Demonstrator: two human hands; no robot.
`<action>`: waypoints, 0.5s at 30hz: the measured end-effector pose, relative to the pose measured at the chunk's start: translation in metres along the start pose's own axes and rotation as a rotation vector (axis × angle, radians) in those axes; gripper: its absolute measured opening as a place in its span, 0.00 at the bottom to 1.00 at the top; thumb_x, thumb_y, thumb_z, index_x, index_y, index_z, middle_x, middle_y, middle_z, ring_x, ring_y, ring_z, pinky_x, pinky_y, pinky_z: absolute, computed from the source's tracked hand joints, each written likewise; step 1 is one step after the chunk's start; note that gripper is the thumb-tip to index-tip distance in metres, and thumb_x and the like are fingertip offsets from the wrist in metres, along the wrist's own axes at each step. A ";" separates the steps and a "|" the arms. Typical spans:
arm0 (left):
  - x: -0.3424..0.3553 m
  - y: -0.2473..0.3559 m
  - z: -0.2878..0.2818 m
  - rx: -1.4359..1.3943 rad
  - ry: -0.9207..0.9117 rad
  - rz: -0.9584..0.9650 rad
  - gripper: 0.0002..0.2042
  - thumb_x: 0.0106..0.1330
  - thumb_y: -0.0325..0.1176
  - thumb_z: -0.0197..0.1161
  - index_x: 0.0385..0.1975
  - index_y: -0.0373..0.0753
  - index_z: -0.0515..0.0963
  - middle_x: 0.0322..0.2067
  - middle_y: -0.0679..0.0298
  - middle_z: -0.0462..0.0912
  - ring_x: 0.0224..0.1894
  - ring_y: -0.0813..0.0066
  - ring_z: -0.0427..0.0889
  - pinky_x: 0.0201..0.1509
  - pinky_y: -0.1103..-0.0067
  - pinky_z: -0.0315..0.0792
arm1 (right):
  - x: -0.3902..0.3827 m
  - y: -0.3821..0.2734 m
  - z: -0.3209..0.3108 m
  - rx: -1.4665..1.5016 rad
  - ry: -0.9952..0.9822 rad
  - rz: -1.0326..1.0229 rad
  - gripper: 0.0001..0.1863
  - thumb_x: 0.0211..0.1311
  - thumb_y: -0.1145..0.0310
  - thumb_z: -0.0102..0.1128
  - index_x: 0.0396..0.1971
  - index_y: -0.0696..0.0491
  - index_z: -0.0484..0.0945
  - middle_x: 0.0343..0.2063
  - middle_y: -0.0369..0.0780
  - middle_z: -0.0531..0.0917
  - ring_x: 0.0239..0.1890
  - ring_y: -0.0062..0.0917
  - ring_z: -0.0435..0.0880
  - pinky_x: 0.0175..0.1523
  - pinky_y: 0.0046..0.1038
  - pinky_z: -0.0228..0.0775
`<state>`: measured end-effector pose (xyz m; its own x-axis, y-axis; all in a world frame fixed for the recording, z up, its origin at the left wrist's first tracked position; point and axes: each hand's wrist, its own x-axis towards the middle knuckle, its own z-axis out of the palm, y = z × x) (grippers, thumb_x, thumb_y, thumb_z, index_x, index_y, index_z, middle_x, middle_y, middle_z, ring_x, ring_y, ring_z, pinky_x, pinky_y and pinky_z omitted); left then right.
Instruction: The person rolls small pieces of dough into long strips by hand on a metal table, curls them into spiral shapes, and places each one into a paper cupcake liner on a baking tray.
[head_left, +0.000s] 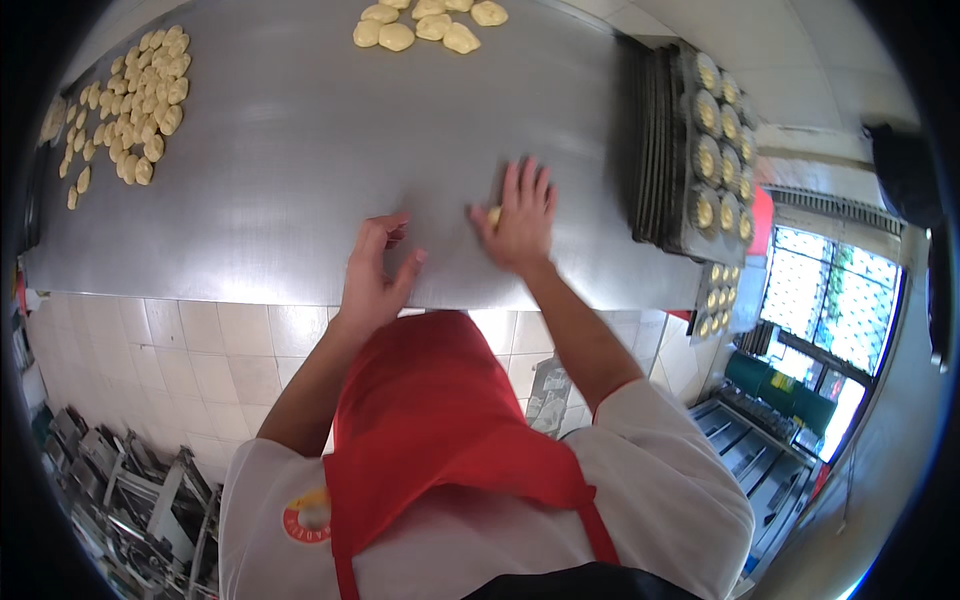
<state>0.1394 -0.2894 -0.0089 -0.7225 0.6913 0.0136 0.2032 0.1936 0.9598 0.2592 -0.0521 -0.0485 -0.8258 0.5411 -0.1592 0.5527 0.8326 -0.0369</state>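
Observation:
My right hand (524,222) lies flat with its fingers stretched out, palm down over a small piece of dough (494,215) on the steel table (290,150). A bit of the pale yellow dough peeks out between thumb and forefinger; the palm hides the remainder. To its left, near the front edge of the table, my left hand (376,275) is empty, its fingers loosely curled and the thumb apart. Many dough pieces (145,95) crowd together at the far left of the table. Another group of dough pieces (432,25) sits at the far edge.
At the table's right end rises a stack of dark trays (655,150), beside cup-shaped moulds (707,160) with yellow contents. A lower tray of similar moulds (715,300) is nearer. Metal equipment (150,510) stands at lower left, and a machine with a green roller (780,390) at right.

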 end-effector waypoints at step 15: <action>0.005 0.007 0.193 0.287 -0.351 0.128 0.39 0.76 0.52 0.56 0.81 0.37 0.56 0.82 0.42 0.49 0.84 0.32 0.42 0.84 0.43 0.36 | -0.096 0.015 0.024 0.259 -0.192 -0.018 0.44 0.81 0.40 0.40 0.85 0.50 0.45 0.85 0.51 0.43 0.85 0.55 0.38 0.84 0.58 0.32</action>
<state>0.2647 -0.1499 -0.0565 -0.4226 0.9062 -0.0158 0.4862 0.2414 0.8398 0.3493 -0.0940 -0.0574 -0.8129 0.4738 -0.3385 0.5688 0.7707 -0.2871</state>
